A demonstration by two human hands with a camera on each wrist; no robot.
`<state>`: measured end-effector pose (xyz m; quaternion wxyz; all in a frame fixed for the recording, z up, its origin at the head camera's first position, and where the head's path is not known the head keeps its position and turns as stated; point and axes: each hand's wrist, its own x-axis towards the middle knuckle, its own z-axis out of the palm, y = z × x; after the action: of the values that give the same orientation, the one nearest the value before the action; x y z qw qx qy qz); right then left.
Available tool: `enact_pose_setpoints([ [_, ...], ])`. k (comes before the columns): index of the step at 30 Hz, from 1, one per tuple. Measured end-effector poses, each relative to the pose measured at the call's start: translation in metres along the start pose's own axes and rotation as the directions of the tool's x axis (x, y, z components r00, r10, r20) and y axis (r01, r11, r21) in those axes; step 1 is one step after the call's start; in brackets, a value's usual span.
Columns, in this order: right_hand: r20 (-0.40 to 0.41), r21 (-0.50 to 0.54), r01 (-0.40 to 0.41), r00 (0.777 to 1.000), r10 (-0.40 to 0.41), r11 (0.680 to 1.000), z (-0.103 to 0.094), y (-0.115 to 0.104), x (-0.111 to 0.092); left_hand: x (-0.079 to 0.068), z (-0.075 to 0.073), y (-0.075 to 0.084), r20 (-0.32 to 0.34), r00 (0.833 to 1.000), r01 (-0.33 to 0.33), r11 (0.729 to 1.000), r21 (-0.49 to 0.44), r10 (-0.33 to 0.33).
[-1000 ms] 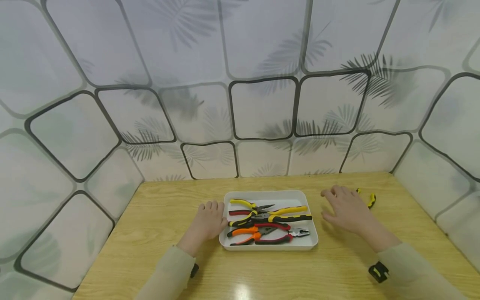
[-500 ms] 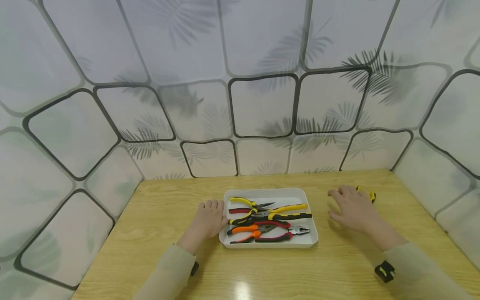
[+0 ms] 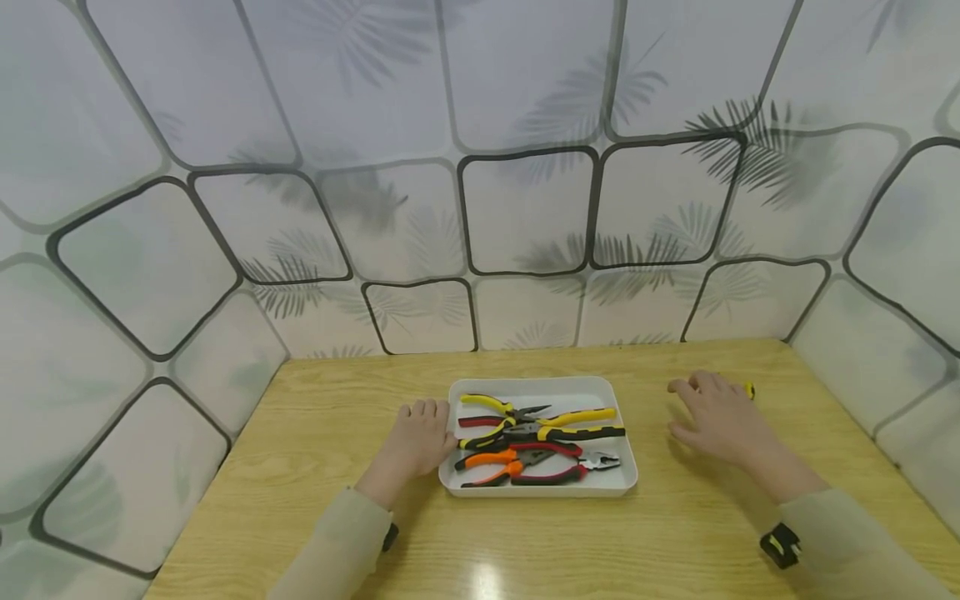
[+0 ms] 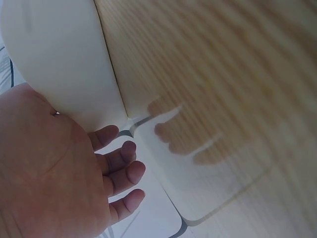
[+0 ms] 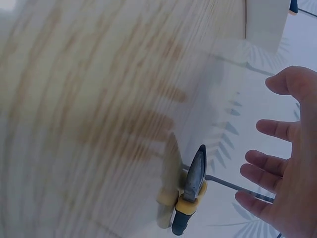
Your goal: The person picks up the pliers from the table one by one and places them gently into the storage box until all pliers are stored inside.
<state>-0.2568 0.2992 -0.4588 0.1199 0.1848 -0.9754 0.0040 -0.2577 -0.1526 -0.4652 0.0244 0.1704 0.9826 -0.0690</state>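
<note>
My left hand (image 3: 420,435) holds the left edge of a white tray (image 3: 622,480), its thumb at the rim. In the left wrist view the fingers hang relaxed by the outer tray wall (image 4: 64,54) and the thumb is hidden. Several pliers lie in the tray, among them yellow-and-black pliers (image 3: 581,432), orange-handled pliers (image 3: 483,459) and red-and-black pliers (image 3: 551,479). My right hand (image 3: 720,417) hovers over the table at the right, fingers spread and holding nothing. Another pair of yellow-and-black pliers (image 5: 190,193) lies near its fingers, mostly hidden behind the hand in the head view.
The light wood table (image 3: 555,550) ends against a patterned fabric wall (image 3: 525,217) at the back. Similar panels (image 3: 885,350) stand at its left and right sides. Bare wood lies between the tray and my right hand.
My right hand has moved a little to the right, away from the tray, and now covers more of the loose pliers. The left hand and the tray have stayed put.
</note>
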Motion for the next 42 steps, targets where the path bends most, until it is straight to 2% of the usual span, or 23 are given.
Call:
enact_pose_setpoints([
  [26,0.024,0.031,-0.014,1.0,0.013,0.999,0.001,0.023,-0.007,0.0,-0.001,0.0,0.012,1.0,0.009,1.0,-0.024,-0.008],
  [34,0.0,0.015,-0.004,1.0,0.004,1.0,0.005,0.031,-0.01,0.001,0.002,0.0,0.024,1.0,0.016,0.999,-0.037,-0.015],
  [42,0.046,0.007,-0.047,0.998,0.047,0.999,0.007,0.038,-0.009,0.002,0.003,0.0,0.025,0.999,0.021,0.999,-0.05,-0.02],
])
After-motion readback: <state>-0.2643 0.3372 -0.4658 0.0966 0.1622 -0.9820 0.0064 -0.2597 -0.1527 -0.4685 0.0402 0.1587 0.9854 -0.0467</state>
